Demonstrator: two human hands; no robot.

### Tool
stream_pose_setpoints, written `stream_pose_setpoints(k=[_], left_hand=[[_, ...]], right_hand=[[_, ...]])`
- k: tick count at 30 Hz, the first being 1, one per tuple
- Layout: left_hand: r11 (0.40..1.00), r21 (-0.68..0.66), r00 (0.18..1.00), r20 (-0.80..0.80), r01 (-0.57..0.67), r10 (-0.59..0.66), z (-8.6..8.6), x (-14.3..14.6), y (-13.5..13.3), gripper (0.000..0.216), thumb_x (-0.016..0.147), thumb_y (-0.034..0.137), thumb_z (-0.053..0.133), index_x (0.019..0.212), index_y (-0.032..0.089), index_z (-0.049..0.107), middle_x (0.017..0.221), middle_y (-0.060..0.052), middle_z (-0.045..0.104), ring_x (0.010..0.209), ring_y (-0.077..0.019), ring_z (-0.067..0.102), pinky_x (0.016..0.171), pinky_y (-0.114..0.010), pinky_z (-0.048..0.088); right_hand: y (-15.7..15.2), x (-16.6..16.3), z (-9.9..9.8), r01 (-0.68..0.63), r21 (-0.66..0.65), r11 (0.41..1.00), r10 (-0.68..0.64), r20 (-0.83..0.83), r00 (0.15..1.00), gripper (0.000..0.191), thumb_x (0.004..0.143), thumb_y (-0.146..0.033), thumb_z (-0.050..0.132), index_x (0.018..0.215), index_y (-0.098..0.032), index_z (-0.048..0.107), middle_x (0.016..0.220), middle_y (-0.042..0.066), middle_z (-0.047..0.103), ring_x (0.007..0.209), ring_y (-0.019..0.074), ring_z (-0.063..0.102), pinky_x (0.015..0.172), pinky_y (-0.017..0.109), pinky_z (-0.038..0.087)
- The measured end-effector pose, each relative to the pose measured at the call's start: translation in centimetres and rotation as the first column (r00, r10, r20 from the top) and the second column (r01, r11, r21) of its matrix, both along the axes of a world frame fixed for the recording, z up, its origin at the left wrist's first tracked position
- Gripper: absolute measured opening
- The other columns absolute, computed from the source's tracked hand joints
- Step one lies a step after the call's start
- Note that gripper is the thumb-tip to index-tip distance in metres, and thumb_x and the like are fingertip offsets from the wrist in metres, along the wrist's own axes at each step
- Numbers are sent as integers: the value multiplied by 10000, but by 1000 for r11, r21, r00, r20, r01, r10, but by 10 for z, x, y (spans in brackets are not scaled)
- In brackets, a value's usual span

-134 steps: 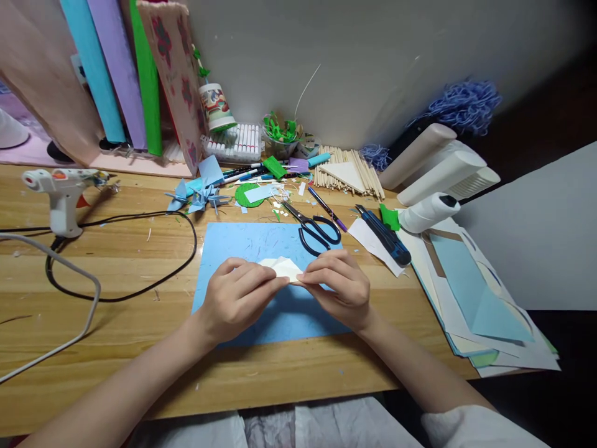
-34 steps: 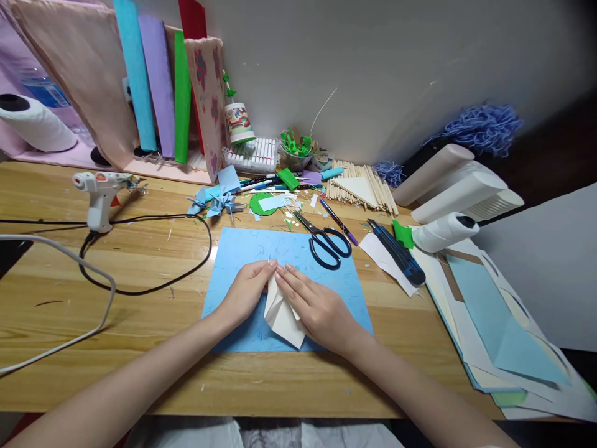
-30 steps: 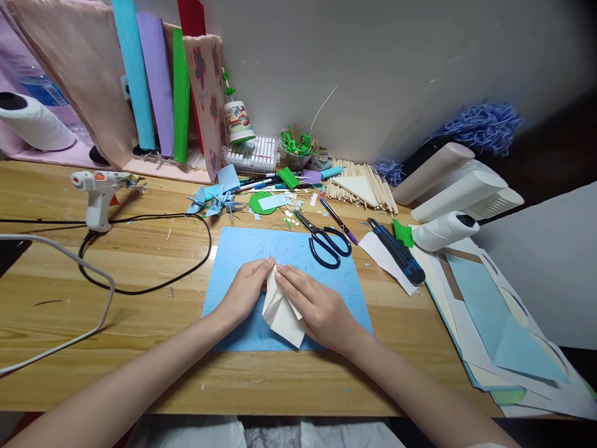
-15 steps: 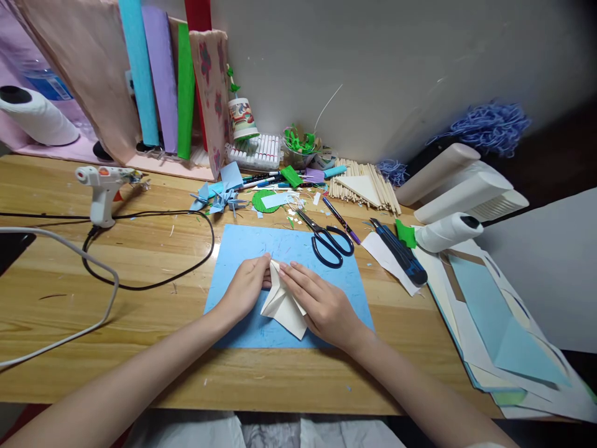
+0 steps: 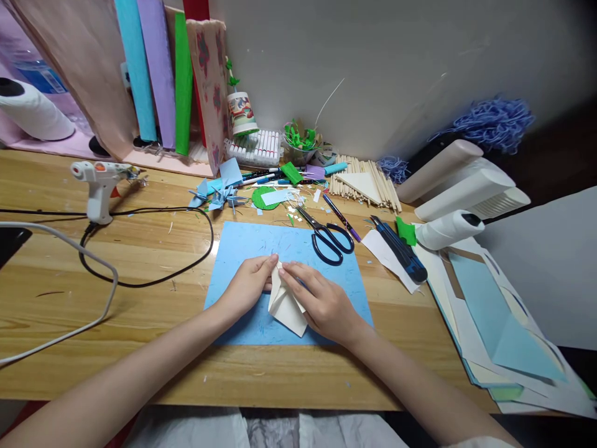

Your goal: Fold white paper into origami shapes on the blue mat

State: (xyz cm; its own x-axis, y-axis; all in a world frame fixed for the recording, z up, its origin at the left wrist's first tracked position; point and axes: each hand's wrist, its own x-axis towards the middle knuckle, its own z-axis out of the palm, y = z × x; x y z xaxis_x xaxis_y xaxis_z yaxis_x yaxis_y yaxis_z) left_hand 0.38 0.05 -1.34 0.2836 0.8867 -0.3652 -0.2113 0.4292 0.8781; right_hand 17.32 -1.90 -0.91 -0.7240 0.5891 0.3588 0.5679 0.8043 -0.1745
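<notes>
A cream sheet of folded paper point(image 5: 288, 311) is held between both hands, above the blue sheet point(image 5: 247, 239) on the table. My left hand point(image 5: 249, 280) pinches its upper left edge, thumb on top and the other fingers partly hidden behind. My right hand point(image 5: 324, 302) grips the right side, its fingertips pressed on the upper part near the left thumb. Creases and a raised flap show in the paper's middle; its lower corner hangs toward me. Black-handled scissors point(image 5: 329, 239) lie across the blue sheet's upper right edge.
A white glue gun point(image 5: 99, 193) with a black cord stands at the left. Right of the scissors lie a pen point(image 5: 342, 218) and a box cutter point(image 5: 398, 249). Paper scraps, blue folded shapes point(image 5: 224, 196) and wooden sticks point(image 5: 366, 183) fill the back. Paper sheets point(image 5: 489, 311) pile up at the right.
My left thumb has moved slightly right, toward the right fingertips. The paper's left side has come inward, so the folded paper looks narrower.
</notes>
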Motion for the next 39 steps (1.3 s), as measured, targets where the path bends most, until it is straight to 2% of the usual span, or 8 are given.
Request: stream_pose_setpoints(k=[7,12,17,21,25,30,33,39], left_hand=[[993,115,999,-46,-6,11,7,-4,2,239,763,362,556,842,155,644,779,-22,644,697,-118,584,708,-226,463],[987,163,998,-69,1,10,5,-6,5,243,776,349,545,850,148,661,791,-39,665,703,-136,603,722,-251,478],[976,218,994,-98,-28,50,4,-5,4,255,789,350,523,838,145,668,782,-35,670,710,-145,608,727,-260,488],[978,192,986,-128,-77,102,3,-4,3,241,772,337,531,791,145,675,738,-23,673,666,-140,606,686,-248,488],[989,110,985,-125,-102,116,1,-5,2,231,761,300,516,764,137,678,699,-22,671,626,-136,600,662,-249,485],[998,19,994,-94,-57,59,2,-3,2,267,753,339,525,843,133,670,723,-35,673,636,-135,597,680,-263,475],[998,56,999,-48,1,2,5,-1,2,285,731,356,560,884,133,651,752,-34,665,711,-154,593,714,-272,463],[996,87,998,-64,12,-6,2,1,1,230,710,368,581,656,145,574,585,27,560,560,-111,504,582,-215,423]], right_hand=[[3,3,0,25,-57,998,-27,-38,999,496,787,-14,337,1279,-54,374,1244,179,446,1198,236,377,949,382,423],[4,4,1,23,-66,998,-26,-35,999,518,795,-24,332,1308,-92,333,1253,165,437,1199,234,376,943,392,426],[3,3,1,16,-50,999,-17,-25,1000,499,799,-24,334,1296,-68,349,1255,176,441,1204,237,373,949,388,425],[3,2,1,8,-27,1000,-9,-20,1000,488,805,-22,325,1290,-68,361,1254,172,454,1206,232,378,948,388,431],[1,0,-1,1,-13,1000,-1,-12,1000,458,815,-26,336,1269,-52,390,1243,172,470,1200,234,388,952,374,431],[1,0,-3,29,-33,999,-29,-18,999,456,816,-38,345,1269,-69,390,1224,169,477,1191,240,396,931,388,444],[2,0,-3,70,-67,995,-71,-26,997,470,814,-38,348,1281,-85,375,1221,163,471,1178,238,404,930,392,439],[2,-1,-3,48,-73,996,-50,-16,999,486,795,-26,351,1280,-58,369,1231,178,455,1181,243,393,940,392,429]])
